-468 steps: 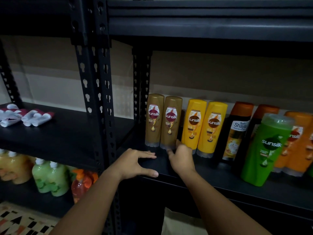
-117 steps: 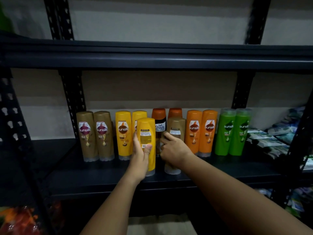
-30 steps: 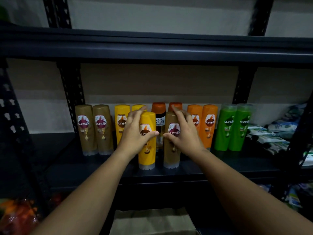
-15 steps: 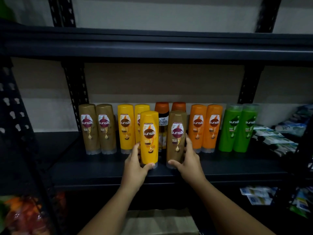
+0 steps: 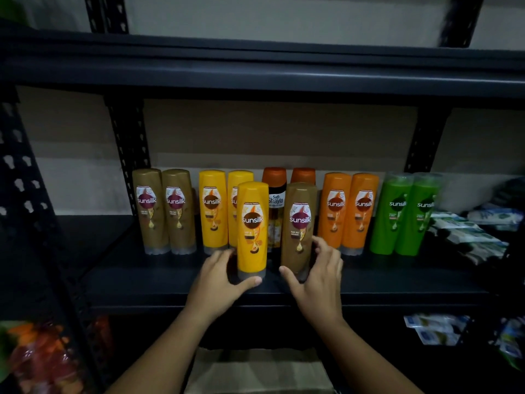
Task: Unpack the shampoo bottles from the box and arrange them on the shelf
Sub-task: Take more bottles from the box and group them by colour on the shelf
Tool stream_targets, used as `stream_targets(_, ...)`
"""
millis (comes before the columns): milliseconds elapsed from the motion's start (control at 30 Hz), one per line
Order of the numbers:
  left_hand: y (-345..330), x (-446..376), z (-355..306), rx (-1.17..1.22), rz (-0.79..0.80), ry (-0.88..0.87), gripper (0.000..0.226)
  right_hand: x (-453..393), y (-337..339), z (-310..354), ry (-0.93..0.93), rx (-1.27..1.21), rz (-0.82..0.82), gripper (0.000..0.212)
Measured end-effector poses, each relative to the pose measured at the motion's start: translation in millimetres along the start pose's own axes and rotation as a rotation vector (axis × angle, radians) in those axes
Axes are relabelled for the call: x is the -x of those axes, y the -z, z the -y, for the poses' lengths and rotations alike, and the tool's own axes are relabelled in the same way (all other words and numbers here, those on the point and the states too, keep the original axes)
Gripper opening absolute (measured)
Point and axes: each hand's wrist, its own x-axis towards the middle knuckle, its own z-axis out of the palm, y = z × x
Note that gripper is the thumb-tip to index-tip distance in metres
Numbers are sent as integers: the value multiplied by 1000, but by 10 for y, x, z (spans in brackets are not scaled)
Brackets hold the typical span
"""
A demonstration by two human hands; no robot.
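Observation:
On the black shelf board (image 5: 397, 282) a back row of shampoo bottles stands upright: two brown (image 5: 163, 211), two yellow (image 5: 213, 209), two dark orange-capped Shayla bottles (image 5: 275, 200), two orange (image 5: 348, 211), two green (image 5: 403, 214). In front of that row stand a yellow bottle (image 5: 252, 231) and a brown bottle (image 5: 299, 223), side by side with labels facing me. My left hand (image 5: 218, 280) wraps the yellow bottle's base, thumb across the front. My right hand (image 5: 318, 280) cups the brown bottle's base the same way. The cardboard box (image 5: 255, 371) shows below, between my forearms.
The upper shelf (image 5: 255, 72) hangs low over the bottles. A perforated black post (image 5: 25, 194) stands at the left. White and green sachets (image 5: 468, 231) are piled at the shelf's right end, with more packets (image 5: 434, 331) below. Orange-tinted bottles (image 5: 42, 356) sit at the lower left.
My hands slid from the upper bodies of the two front bottles down to their bases. Both bottles stay upright in front of the back row, labels forward.

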Motion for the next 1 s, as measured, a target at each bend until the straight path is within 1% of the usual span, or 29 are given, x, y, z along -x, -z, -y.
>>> stream_targets(33,120,5,83,-64,52,7,95,59,-29,39,67,48,-38,73)
stream_targets(67,246,11,181,-117,108,14,94,109,-60,85,133,43,-14,61)
stream_targets(100,376,24,267,-166,157,6,94,150,-96,150,194,-1,47,52)
stream_targets(133,498,36,356,-211,192,-8,94,187,-146,218,245,-53,122,48)
stream_targets(167,604,49,433,-255,219,-21,94,221,-204,294,283,-93,179,48)
stream_targets(200,693,61,490,-291,244,-26,91,241,-273,376,306,-122,195,52)
stream_targets(267,794,82,563,-332,290,-29,82,246,-428,528,291,-169,158,65)
stream_targets(400,806,72,601,-318,302,-43,82,191,-618,731,92,-216,109,93)
stream_targets(467,806,47,613,-293,297,-39,83,168,-670,764,8,-198,113,100)
stream_targets(600,808,28,632,-253,292,-26,84,144,-747,816,-44,-162,143,103)
stream_targets(1000,821,16,585,-255,313,-20,82,26,-881,988,-85,-83,197,109)
